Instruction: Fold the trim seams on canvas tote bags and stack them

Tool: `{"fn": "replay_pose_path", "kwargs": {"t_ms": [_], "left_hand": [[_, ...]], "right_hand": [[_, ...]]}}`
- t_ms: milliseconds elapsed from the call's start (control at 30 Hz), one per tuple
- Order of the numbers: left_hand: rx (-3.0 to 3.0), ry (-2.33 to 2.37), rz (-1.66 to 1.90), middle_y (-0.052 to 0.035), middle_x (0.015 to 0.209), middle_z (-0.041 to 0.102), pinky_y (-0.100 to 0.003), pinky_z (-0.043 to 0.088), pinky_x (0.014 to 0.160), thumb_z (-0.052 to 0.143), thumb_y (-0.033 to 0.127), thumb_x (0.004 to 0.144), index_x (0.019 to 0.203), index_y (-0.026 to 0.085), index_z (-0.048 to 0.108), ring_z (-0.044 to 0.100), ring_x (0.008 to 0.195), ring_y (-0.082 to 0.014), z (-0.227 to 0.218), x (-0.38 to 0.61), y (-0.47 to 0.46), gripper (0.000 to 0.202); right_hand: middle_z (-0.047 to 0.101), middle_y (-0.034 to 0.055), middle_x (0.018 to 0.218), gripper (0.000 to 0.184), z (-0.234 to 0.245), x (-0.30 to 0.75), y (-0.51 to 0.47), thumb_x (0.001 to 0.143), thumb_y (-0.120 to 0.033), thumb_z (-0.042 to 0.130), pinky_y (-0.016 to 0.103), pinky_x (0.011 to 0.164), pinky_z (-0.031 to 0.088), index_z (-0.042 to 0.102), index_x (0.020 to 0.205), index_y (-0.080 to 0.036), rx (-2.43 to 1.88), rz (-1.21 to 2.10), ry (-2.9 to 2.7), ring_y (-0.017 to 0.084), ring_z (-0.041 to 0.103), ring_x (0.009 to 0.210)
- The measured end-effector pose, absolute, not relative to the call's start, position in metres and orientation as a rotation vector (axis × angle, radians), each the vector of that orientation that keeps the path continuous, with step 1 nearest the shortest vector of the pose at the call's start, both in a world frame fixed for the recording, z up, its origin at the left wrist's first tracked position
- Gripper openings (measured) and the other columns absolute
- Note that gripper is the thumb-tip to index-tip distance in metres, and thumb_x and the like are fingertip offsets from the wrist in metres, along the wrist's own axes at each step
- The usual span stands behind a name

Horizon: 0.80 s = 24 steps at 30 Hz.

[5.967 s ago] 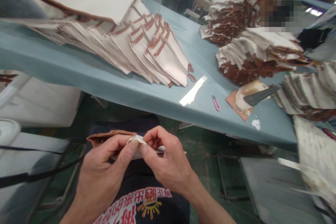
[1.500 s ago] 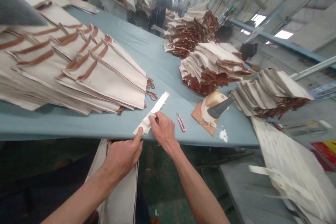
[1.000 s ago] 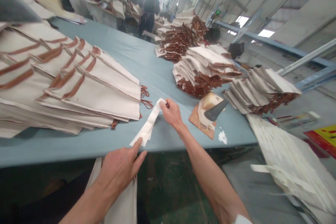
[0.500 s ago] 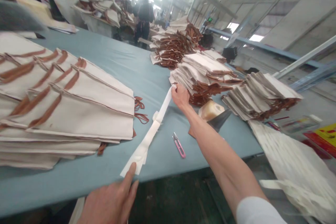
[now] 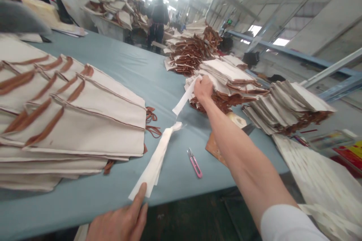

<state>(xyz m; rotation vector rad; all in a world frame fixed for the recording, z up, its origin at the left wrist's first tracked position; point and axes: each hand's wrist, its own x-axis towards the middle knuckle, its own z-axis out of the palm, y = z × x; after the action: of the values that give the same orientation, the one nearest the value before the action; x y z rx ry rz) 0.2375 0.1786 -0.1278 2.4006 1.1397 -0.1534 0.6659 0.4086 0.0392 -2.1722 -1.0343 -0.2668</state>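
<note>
My right hand [image 5: 203, 87] pinches the far end of a short white strip [image 5: 183, 99], which looks like fabric or paper. Its lower end hangs free, a small gap from a bundle of white strips [image 5: 161, 150] lying on the blue-green table covering. The outstretched index finger of my left hand [image 5: 118, 220] presses the near end of that bundle at the table's front edge. The rest of the left hand hangs past the edge, with the thumb apart. Pink thread snips [image 5: 194, 163] lie to the right of the bundle.
Stacked cream cloth pieces with brown trim [image 5: 93, 120] cover the table's left side. More piles [image 5: 226, 73] stand behind my right hand, and another [image 5: 288, 103] at the right. A brown flat piece [image 5: 216, 148] lies beneath my forearm. A person [image 5: 158, 19] stands in the background.
My right hand has moved up and away, and the white strip in it has come apart from the bundle. My left finger still presses the bundle's near end.
</note>
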Motion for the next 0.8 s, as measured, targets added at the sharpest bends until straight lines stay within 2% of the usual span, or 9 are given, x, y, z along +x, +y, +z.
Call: {"fn": "replay_pose_path", "kwargs": {"t_ms": [67,133,233,300,367,500,600,700,800], "left_hand": [[2.394,1.141,-0.189,-0.0161,0.102,0.095,-0.051,0.073,0.088,0.034,0.025,0.117,0.179,0.025,0.055,0.094,0.092,-0.041,-0.114,0.243,0.18,0.066],[2.395,1.15,-0.246,-0.0162,0.105,0.095,-0.054,0.073,0.09,0.034,0.02,0.116,0.179,0.025,0.055,0.093,0.097,-0.0422,-0.101,0.247,0.18,0.067],[2.416,1.195,-0.246,-0.0158,0.101,0.095,-0.053,0.073,0.09,0.036,0.021,0.117,0.178,0.027,0.057,0.093,0.098,-0.0423,-0.091,0.25,0.179,0.065],[2.417,1.232,-0.161,-0.0167,0.098,0.094,-0.05,0.072,0.09,0.036,0.024,0.119,0.176,0.028,0.06,0.093,0.096,-0.0409,-0.09,0.25,0.177,0.062],[2.359,1.251,-0.067,-0.0198,0.097,0.093,-0.05,0.071,0.089,0.036,0.027,0.12,0.173,0.025,0.064,0.093,0.096,-0.0415,-0.091,0.251,0.176,0.06],[2.172,1.252,0.072,-0.0232,0.106,0.092,-0.052,0.066,0.094,0.044,0.031,0.118,0.176,0.022,0.06,0.091,0.102,-0.0431,-0.089,0.25,0.177,0.06],[2.038,1.18,0.227,-0.0164,0.105,0.091,-0.044,0.059,0.097,0.048,0.035,0.118,0.173,0.023,0.063,0.087,0.106,-0.0378,-0.083,0.241,0.174,0.059],[1.879,1.029,0.384,-0.0029,0.079,0.078,-0.032,0.049,0.08,0.054,0.044,0.115,0.167,0.021,0.07,0.076,0.081,-0.0273,-0.076,0.231,0.157,0.059],[1.697,0.833,0.497,0.0083,0.059,0.053,-0.028,0.032,0.063,0.069,0.052,0.105,0.158,0.019,0.077,0.05,0.058,-0.0174,-0.07,0.226,0.129,0.064]], "right_hand": [[0.079,0.0111,0.131,0.027,0.061,0.661,0.406,0.116,-0.041,0.073,0.051,0.109,0.063,0.076,0.128,-0.017,-2.121,-0.242,-0.983,0.029,0.077,0.12],[0.08,0.0148,0.123,0.024,0.084,0.649,0.404,0.12,-0.033,0.059,0.05,0.107,0.061,0.075,0.121,-0.015,-2.048,-0.192,-0.967,0.031,0.077,0.12],[0.08,0.0141,0.1,0.034,0.111,0.613,0.402,0.122,-0.024,0.039,0.041,0.093,0.062,0.07,0.113,-0.014,-1.904,-0.045,-1.018,0.029,0.081,0.105],[0.078,0.0076,0.091,0.027,0.12,0.577,0.395,0.122,-0.024,0.044,0.031,0.079,0.062,0.067,0.112,-0.016,-1.797,0.109,-1.077,0.022,0.082,0.088],[0.079,0.0035,0.092,0.021,0.12,0.537,0.379,0.121,-0.024,0.053,0.022,0.068,0.059,0.066,0.106,-0.018,-1.685,0.307,-1.14,0.015,0.08,0.077],[0.081,0.0022,0.09,0.023,0.106,0.463,0.315,0.117,-0.027,0.065,0.013,0.054,0.053,0.065,0.095,-0.019,-1.488,0.705,-1.175,0.01,0.08,0.069],[0.081,0.0029,0.083,0.025,0.093,0.421,0.254,0.111,-0.031,0.073,0.013,0.05,0.056,0.065,0.091,-0.019,-1.379,0.974,-1.156,0.014,0.085,0.073],[0.083,0.0049,0.083,0.03,0.082,0.385,0.198,0.102,-0.043,0.085,0.016,0.051,0.061,0.07,0.094,-0.019,-1.286,1.185,-1.137,0.019,0.089,0.078],[0.087,0.006,0.089,0.044,0.078,0.354,0.152,0.088,-0.053,0.1,0.017,0.053,0.065,0.074,0.098,-0.019,-1.073,1.374,-1.006,0.021,0.09,0.082]]}}
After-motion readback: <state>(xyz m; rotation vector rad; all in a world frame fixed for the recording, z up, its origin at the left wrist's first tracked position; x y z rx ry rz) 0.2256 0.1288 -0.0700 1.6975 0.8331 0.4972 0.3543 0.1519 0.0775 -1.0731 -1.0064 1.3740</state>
